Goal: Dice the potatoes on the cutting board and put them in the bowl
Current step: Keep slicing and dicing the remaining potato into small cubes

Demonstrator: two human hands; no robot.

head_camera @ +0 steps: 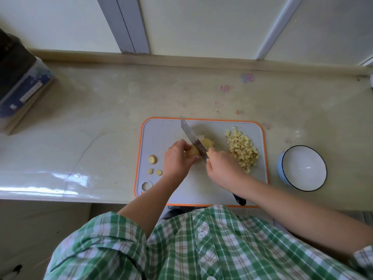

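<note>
A grey cutting board (161,134) with an orange rim lies on the counter. My left hand (177,158) holds a peeled potato (194,152) down at the board's middle. My right hand (224,168) grips a knife (191,136) whose blade stands in the potato, with cut slices (207,142) on its right side. A heap of diced potato (242,150) lies on the board's right part. Three small end pieces (152,159) lie near the left edge. A white bowl (321,174) with a blue outside stands right of the board, with nothing in it.
A dark box on a stack of blue and white packages (20,85) stands at the counter's far left. The counter's front edge runs just below the board. A wall with window frames rises behind the counter.
</note>
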